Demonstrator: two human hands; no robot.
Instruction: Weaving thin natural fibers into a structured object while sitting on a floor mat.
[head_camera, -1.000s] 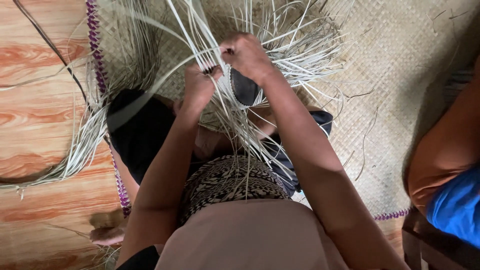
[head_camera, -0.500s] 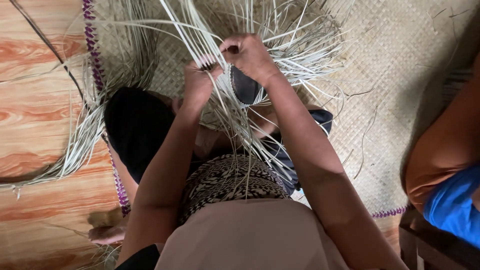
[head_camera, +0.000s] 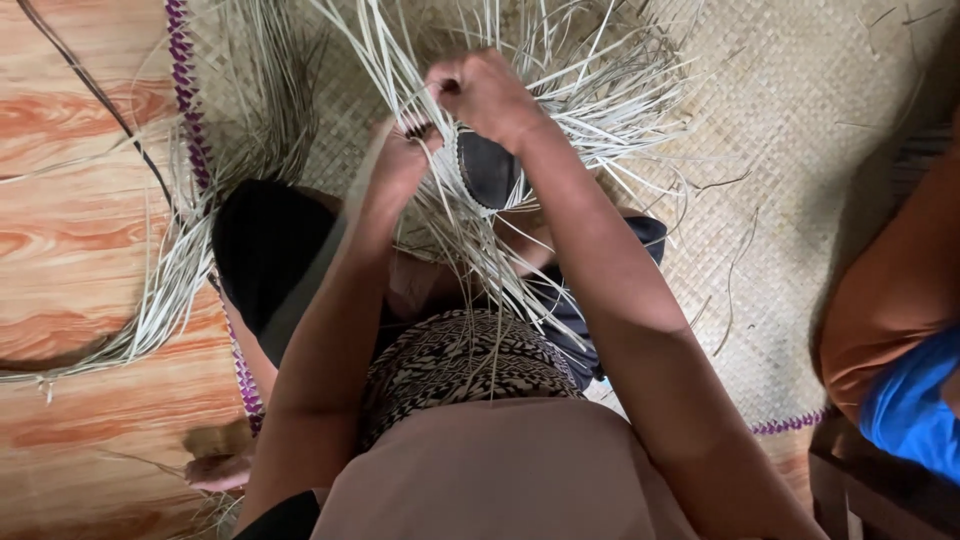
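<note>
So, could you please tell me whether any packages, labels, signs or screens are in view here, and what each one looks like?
None in view: no package, label, sign or screen.
Only the pale weaving strips held by the left hand and right hand, over a woven mat with a purple edge, on a wood-pattern floor.

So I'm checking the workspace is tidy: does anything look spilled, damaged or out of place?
Nothing looks damaged. A loose bundle of pale strips trails off the woven mat onto the wooden floor, and stray strands lie scattered on the mat.
</note>
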